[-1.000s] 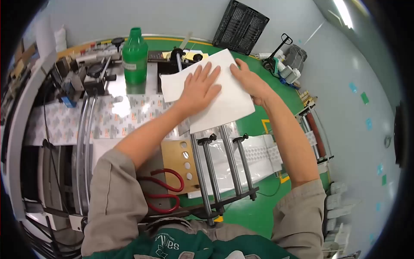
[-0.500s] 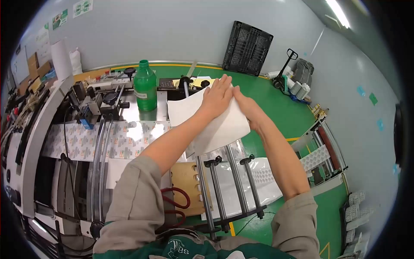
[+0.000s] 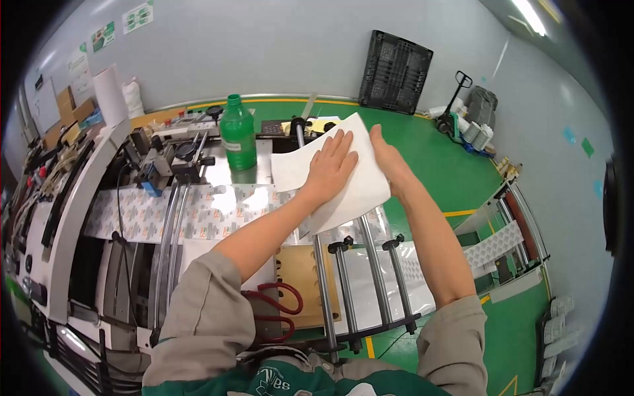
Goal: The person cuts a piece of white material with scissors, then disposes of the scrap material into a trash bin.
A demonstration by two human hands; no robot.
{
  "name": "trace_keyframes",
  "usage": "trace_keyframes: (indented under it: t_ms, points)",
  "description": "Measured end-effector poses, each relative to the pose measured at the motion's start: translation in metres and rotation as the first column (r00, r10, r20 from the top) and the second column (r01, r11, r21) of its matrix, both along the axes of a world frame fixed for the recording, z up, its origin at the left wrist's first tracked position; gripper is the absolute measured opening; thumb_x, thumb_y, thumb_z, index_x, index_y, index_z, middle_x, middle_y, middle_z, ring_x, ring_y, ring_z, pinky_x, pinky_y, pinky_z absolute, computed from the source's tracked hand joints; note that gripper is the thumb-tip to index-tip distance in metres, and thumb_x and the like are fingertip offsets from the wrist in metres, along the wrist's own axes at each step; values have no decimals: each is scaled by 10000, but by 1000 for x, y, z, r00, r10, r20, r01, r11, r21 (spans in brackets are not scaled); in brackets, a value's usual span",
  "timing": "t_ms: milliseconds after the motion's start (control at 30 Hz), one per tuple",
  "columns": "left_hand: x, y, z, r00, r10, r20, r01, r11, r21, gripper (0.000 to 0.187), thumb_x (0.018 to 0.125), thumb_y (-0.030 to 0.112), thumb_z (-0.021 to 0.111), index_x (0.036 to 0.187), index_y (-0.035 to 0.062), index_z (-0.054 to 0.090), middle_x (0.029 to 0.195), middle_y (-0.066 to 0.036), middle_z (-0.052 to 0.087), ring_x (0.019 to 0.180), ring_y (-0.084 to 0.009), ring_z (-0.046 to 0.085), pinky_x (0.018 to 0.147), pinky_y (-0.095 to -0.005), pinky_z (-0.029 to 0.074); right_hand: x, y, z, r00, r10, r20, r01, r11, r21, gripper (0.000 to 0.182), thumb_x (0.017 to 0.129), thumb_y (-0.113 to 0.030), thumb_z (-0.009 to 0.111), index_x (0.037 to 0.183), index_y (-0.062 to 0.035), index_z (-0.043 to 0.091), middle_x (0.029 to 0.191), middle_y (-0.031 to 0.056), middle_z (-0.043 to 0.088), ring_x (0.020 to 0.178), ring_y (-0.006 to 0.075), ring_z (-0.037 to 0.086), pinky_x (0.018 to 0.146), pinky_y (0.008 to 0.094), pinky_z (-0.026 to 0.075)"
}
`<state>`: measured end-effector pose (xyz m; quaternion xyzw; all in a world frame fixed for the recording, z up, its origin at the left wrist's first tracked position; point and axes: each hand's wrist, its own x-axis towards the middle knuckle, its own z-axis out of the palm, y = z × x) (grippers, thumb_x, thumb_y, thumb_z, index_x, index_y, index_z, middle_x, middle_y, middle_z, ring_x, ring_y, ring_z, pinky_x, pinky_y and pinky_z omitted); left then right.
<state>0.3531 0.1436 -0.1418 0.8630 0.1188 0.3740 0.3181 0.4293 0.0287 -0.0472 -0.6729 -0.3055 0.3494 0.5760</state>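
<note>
White paper [image 3: 362, 173], in what looks like one or more loose sheets, is held at a tilt over the machine's metal rods. My left hand [image 3: 333, 168] lies flat on its upper face, fingers stretched toward the far corner. At the right edge of the paper is my right hand [image 3: 394, 165]. Its thumb points up beside the edge, and its other fingers are hidden behind the sheet. A green plastic bottle [image 3: 238, 135] stands on the metal plate left of the paper. Printed film [image 3: 172, 212] runs across the machine below my left forearm.
Red-handled scissors [image 3: 285, 300] lie by a tan board [image 3: 310, 317] near my body. Parallel metal rods [image 3: 343, 290] stick out on the right. Farther off are a black pallet [image 3: 396, 71] against the wall and a pallet jack [image 3: 456, 105] on the green floor.
My left hand has slid back toward me across the paper, baring its far corner. My right thumb has parted from the left hand. The whole view has shifted slightly.
</note>
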Motion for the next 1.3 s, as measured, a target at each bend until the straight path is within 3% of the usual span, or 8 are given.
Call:
trace_keyframes:
  t_ms: [233,433,733,900,1000,1100,1167,1300]
  points:
    - [14,52,-35,990,122,65,-113,986,-125,646,914,447,348,1372,-3,284,1422,-237,255,1318,-363,242,1073,-395,199,0,1,-3,1000,3,30,-4,1000,16,772,883,-629,318,1200,52,492,1115,180,575,974,245,593,804,368,491]
    - [-25,17,-53,988,125,-96,-140,974,-176,678,923,452,296,1405,-7,168,1450,-246,163,1354,-367,145,1050,-526,150,-9,-2,1,996,-14,83,11,999,44,721,924,-561,289,1148,83,523,1092,183,586,961,246,587,832,338,465]
    - [-92,-51,-33,977,-5,-214,-9,998,-64,697,940,463,272,1403,-30,108,1448,-279,93,1356,-395,102,1057,-541,111,-2,1,-1,982,-8,189,18,999,-49,720,869,-649,325,1197,-47,544,1100,124,583,992,201,553,851,319,425]
    - [-101,-40,-34,960,-36,-277,20,998,-58,660,938,466,266,1410,17,162,1462,-227,121,1356,-369,135,1038,-566,135,-2,3,-1,984,-3,181,7,1000,-24,763,865,-663,310,1214,-22,531,1143,142,566,1037,218,541,880,325,418]
    - [-82,0,-50,984,13,-176,-31,995,-97,510,916,401,324,1331,105,355,1436,-108,288,1296,-364,270,1004,-558,221,9,9,-14,964,-112,240,109,994,24,765,906,-607,274,1251,51,453,1192,174,527,1053,211,538,885,312,440]
    - [-76,31,-49,883,200,-425,-135,975,179,439,903,382,357,1271,156,433,1384,-113,370,1242,-387,325,981,-556,260,21,10,-25,994,-32,108,16,990,143,859,870,-661,274,1343,52,209,1359,201,275,1232,245,335,991,330,328]
    - [-77,42,-42,870,218,-442,-199,976,88,455,891,396,389,1267,145,441,1362,-124,392,1230,-388,337,985,-537,269,26,13,-25,999,39,36,-46,971,234,962,847,-697,273,1405,53,46,1471,219,107,1350,268,199,1062,342,253]
    - [-62,73,-62,887,372,-272,-421,895,-149,591,836,464,487,1291,92,422,1286,-176,447,1204,-386,367,989,-464,308,19,5,-23,999,-7,-36,16,972,235,966,819,-717,329,1432,-29,40,1448,230,204,1313,319,293,1035,369,296]
